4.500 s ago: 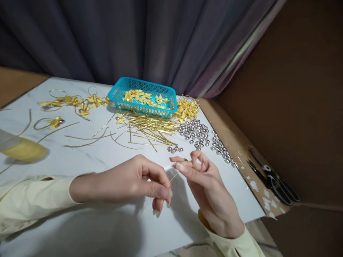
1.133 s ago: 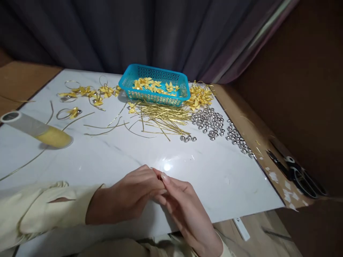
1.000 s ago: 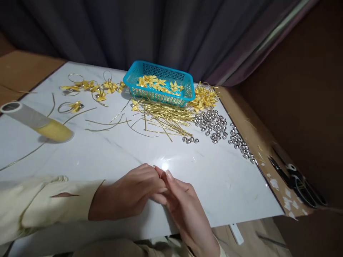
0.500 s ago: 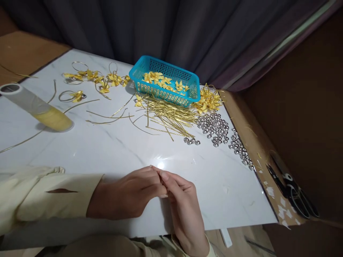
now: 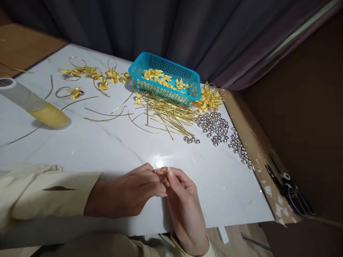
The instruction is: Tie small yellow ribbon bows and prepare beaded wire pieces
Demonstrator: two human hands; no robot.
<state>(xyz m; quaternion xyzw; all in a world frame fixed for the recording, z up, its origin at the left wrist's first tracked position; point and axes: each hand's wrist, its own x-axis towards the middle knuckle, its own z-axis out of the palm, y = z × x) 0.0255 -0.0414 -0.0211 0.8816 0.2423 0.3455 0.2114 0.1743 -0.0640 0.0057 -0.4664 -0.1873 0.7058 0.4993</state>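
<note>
Left hand (image 5: 128,194) and right hand (image 5: 182,203) were met fingertip to fingertip at the near table (image 5: 107,150) edge; fingers pinched narrow, the held item too small to tell.

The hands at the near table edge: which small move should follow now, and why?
Probably reaching the right hand to the silver beads. Both hands pinch something tiny, too small to identify, fingertips together; the left hand could hold it alone, and the beads lie loose to the right.

Bare tabletop (image 5: 112,150) before gold wires (image 5: 166,116)
</note>
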